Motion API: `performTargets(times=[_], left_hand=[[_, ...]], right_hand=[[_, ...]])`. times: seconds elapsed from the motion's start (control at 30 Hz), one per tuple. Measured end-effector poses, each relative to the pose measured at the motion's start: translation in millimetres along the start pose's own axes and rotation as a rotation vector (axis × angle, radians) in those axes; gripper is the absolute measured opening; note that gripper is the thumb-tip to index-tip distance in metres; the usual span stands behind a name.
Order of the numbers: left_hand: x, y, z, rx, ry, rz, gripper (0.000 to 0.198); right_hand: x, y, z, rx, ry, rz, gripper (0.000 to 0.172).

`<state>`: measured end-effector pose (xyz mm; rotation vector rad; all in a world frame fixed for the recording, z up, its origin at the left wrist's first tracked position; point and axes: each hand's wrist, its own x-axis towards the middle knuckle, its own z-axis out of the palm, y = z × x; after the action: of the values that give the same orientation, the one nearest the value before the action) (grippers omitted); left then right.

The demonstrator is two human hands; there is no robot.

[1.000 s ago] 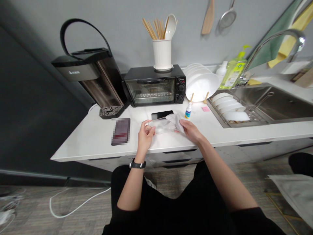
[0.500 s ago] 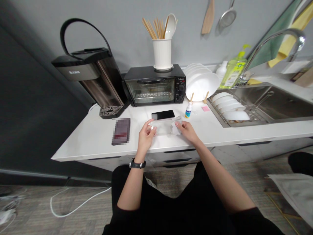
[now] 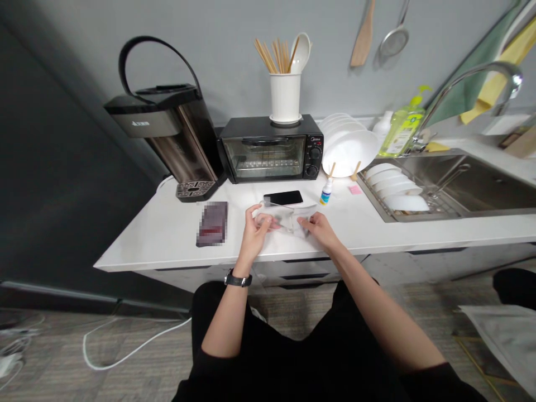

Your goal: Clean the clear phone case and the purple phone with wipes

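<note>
A clear, see-through phone case or plastic sleeve, its exact kind unclear, is stretched between my two hands; I call it the clear plastic piece (image 3: 286,219). My left hand (image 3: 254,230) grips its left end, some fingers showing through the plastic. At its right end, my right hand (image 3: 320,228) pinches it between thumb and fingers. Just behind it a black smartphone (image 3: 283,198) lies flat on the white counter (image 3: 167,240). A small white bottle with a blue and yellow label (image 3: 325,192) stands upright beyond my right hand. Left of my left hand lies a dark, pixelated packet (image 3: 213,224).
A toaster oven (image 3: 268,151) carries a white holder (image 3: 285,97) of chopsticks and a spoon. The water dispenser (image 3: 167,139) stands left. White plates (image 3: 352,151) lean in a rack. A pink note (image 3: 354,190) lies near the sink (image 3: 481,184), which holds several bowls (image 3: 397,192).
The fingers of my left hand have moved further in behind the clear plastic, which now sits more crumpled between my hands. My view has shifted slightly. The smartphone and bottle stay in place.
</note>
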<state>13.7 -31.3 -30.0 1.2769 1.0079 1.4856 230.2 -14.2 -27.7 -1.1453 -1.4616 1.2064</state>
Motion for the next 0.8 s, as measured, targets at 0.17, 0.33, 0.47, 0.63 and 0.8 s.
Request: performTargets(times=[0.17,0.33,0.47,0.63,0.8], left_hand=[[1.1,0.6,-2.5,-0.042,0.122,-0.040,0.057],[0.6,6.2,-3.4,0.011,0.055,-0.081,0.056],[0.2,6.0,-1.0,-0.006,0.165,-0.022,0.057],[0.6,5.5,0.9,0.005,0.180,-0.022,0.053],[-1.4,9.1,1.0,0.057,-0.026,-0.026,0.049]], right_hand=[[-4.8,0.2,9.5,0.009,0.049,-0.033,0.043],[-3.3,-15.7,-1.1,-0.019,-0.019,-0.141,0.040],[-2.5,-15.9,-2.7,0.107,-0.182,-0.082,0.046],[-5.6,-6.9,0.7,0.326,-0.106,0.049,0.054],[-4.7,-16.0,10.6,0.304,-0.155,0.030,0.054]])
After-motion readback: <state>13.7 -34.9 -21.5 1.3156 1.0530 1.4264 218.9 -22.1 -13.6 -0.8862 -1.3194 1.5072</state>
